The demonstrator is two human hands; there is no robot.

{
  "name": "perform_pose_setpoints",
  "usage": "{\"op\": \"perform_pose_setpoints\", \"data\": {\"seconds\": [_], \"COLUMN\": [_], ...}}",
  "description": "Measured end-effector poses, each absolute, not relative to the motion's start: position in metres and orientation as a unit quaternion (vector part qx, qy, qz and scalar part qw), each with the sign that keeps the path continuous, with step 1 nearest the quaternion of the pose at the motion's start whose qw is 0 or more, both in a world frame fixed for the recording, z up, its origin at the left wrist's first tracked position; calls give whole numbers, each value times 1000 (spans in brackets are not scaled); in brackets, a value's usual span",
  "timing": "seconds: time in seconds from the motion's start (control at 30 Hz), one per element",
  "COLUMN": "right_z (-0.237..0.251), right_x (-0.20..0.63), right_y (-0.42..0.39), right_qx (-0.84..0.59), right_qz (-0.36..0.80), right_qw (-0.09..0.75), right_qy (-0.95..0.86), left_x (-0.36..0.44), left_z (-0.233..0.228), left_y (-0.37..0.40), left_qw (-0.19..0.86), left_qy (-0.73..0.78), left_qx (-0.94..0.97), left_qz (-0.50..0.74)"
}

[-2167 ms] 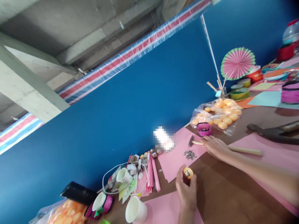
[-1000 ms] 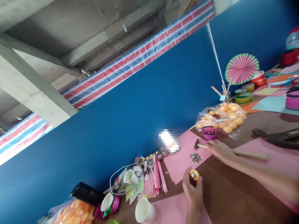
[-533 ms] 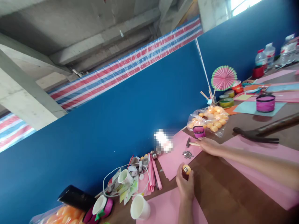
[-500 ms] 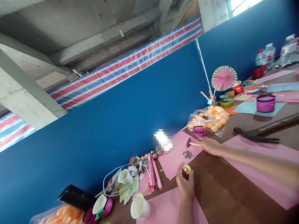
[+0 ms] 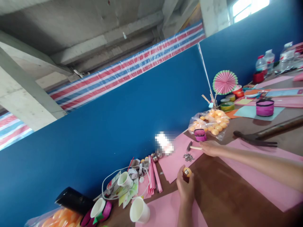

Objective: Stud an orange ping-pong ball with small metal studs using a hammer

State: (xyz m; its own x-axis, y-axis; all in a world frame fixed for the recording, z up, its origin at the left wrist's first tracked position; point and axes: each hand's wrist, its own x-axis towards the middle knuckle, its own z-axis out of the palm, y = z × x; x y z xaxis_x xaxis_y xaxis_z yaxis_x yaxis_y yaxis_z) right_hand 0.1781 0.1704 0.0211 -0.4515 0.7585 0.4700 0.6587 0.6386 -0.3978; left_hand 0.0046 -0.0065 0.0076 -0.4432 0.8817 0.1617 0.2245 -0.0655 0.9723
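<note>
Left hand (image 5: 186, 188) closed around an orange ball (image 5: 187, 171) with a metal piece on top, held over the brown table (image 5: 224, 195). Right hand (image 5: 211, 148) laid flat on the handle of a small hammer (image 5: 192, 147), grip not clear. Just left of the right hand, between both hands, a heap of small metal bits (image 5: 188, 157) on pink paper (image 5: 174, 157). Just beyond the right hand, a pink tape roll (image 5: 200, 135) against a clear bag of orange balls (image 5: 211, 123). Right of the right arm, a large dark hammer (image 5: 260, 135). Left of the left hand, 1 white paper cup (image 5: 139, 211) on its side.
</note>
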Motion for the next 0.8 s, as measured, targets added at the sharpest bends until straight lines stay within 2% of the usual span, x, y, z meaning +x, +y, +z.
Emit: {"op": "perform_pose_setpoints", "data": {"seconds": [0.07,0.13,0.23,0.3,0.4,0.5,0.6,0.8], "right_z": [25,28,34,40,49,52,45,31], "right_x": [177,175,172,172,175,180,182,176], "right_y": [165,158,148,142,134,125,119,113], "right_qx": [-408,-422,-422,-394,-328,-281,-286,-256], "right_qz": [188,271,325,270,124,-17,-101,-89], "right_qw": [221,181,203,273,414,438,436,417], "right_qy": [-866,-846,-821,-835,-840,-854,-847,-868], "left_x": [4,5,6,5,3,2,2,2], "left_z": [5,3,2,1,-1,-4,-5,-2], "left_y": [-5,-4,-3,-2,-2,-1,0,-1], "left_qw": [286,295,296,293,298,308,300,295], "left_qy": [620,620,617,611,603,593,594,584], "left_qx": [440,427,408,406,407,405,405,393], "left_qz": [583,589,605,613,619,624,627,646]}}
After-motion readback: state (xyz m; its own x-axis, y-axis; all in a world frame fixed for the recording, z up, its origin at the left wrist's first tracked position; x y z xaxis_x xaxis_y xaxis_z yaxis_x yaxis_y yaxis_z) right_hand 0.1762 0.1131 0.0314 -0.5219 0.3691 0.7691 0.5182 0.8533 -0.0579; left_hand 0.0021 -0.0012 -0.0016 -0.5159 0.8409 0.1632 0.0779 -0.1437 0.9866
